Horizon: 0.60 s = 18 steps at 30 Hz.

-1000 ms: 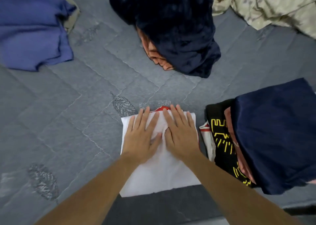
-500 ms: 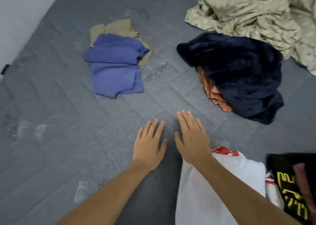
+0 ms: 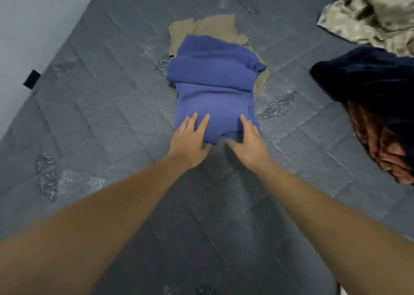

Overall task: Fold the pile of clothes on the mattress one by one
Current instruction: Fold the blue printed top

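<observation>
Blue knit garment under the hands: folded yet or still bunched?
Still bunched: the blue knit garment lies in loose rumpled layers on a tan garment, both hands at its near edge.

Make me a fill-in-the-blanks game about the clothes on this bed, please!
1. Both hands, the left hand and the right hand, touch the garment coloured ____.
2. Under the blue garment lies a ____ one.
3. The clothes lie on a grey ____.
4. The dark navy garment lies to the ____ of the blue one.

Missing words: blue; tan; mattress; right
</observation>
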Each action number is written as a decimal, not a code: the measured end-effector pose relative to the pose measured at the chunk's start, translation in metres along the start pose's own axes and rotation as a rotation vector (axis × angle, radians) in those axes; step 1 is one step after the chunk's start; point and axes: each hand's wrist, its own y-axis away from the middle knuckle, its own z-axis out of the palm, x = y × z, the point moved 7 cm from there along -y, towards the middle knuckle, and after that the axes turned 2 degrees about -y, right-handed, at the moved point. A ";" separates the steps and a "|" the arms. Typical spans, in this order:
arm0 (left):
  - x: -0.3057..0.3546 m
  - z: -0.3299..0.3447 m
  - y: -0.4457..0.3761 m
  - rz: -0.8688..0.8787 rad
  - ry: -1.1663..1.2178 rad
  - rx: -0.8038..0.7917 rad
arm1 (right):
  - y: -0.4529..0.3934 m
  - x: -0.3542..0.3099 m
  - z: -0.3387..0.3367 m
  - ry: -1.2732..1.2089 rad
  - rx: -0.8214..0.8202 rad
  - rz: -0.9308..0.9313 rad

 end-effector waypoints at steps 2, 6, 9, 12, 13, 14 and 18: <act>-0.009 0.009 -0.018 0.006 0.007 -0.059 | -0.027 -0.006 0.004 -0.130 0.044 0.102; -0.012 0.015 -0.026 0.002 -0.041 0.023 | -0.041 -0.016 0.012 -0.292 0.118 0.180; -0.020 0.000 -0.026 0.009 0.134 0.179 | -0.031 -0.026 0.000 -0.243 0.257 0.085; -0.029 -0.024 -0.012 0.019 0.435 0.334 | -0.017 -0.040 -0.018 -0.246 0.354 0.025; -0.031 -0.036 -0.005 -0.001 0.518 0.380 | -0.013 -0.047 -0.025 -0.246 0.373 0.026; -0.032 -0.050 0.002 -0.027 0.586 0.416 | -0.008 -0.057 -0.033 -0.250 0.382 0.019; -0.029 -0.134 0.021 -0.053 0.801 0.519 | 0.013 -0.120 -0.070 -0.288 0.364 -0.058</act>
